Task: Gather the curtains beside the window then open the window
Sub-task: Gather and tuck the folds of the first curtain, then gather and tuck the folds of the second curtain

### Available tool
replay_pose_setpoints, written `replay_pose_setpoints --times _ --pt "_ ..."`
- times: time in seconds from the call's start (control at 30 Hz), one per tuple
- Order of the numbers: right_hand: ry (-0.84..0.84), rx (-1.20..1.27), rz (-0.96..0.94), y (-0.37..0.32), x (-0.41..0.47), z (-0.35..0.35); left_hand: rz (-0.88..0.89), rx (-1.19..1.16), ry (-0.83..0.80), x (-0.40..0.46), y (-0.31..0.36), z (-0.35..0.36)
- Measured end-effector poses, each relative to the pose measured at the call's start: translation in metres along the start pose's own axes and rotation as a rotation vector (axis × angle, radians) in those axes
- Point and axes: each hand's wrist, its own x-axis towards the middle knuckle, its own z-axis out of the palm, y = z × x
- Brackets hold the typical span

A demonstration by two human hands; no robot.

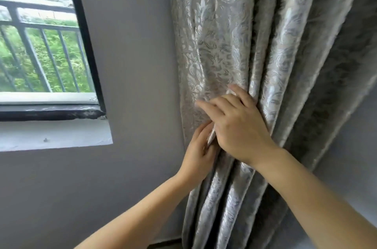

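A silver-grey curtain (222,49) with a leaf pattern hangs bunched in folds against the grey wall, right of the window (40,49). My left hand (199,152) reaches in from below and grips a fold at the curtain's left side, its fingertips tucked behind the cloth. My right hand (237,124) lies just above it, fingers curled over the gathered folds and pressing them together. The window has a black frame (83,30) and shows a railing and greenery outside; I cannot tell whether its pane is open.
A pale window sill (55,134) juts out below the black frame at the left. Bare grey wall (130,55) separates the window from the curtain. A darker outer curtain layer (338,69) hangs at the far right.
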Motion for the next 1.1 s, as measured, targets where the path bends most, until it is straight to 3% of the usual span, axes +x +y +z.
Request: replay_pose_setpoints --times 0.2,0.4,0.53,0.73,0.97,1.1 --pt "0.056 0.235 -0.055 -0.05 0.026 0.012 -0.08 0.045 0.109 -0.046 -0.004 -0.074" --pt "0.118 0.602 -0.075 -0.125 0.025 0.024 -0.224 0.079 0.341 -0.133 0.002 -0.173" --pt "-0.036 1.036 -0.045 -0.189 -0.008 0.043 -0.361 0.14 0.519 -0.226 0.01 -0.238" --pt "-0.323 1.453 0.264 -0.293 -0.07 0.056 -0.601 0.204 0.804 -0.38 0.03 -0.3" --pt "-0.672 1.694 0.645 -0.415 -0.126 0.048 -0.813 0.24 1.012 -0.491 0.035 -0.332" --pt "-0.829 1.741 0.669 -0.467 -0.112 0.043 -0.84 0.239 1.132 -0.521 0.039 -0.36"
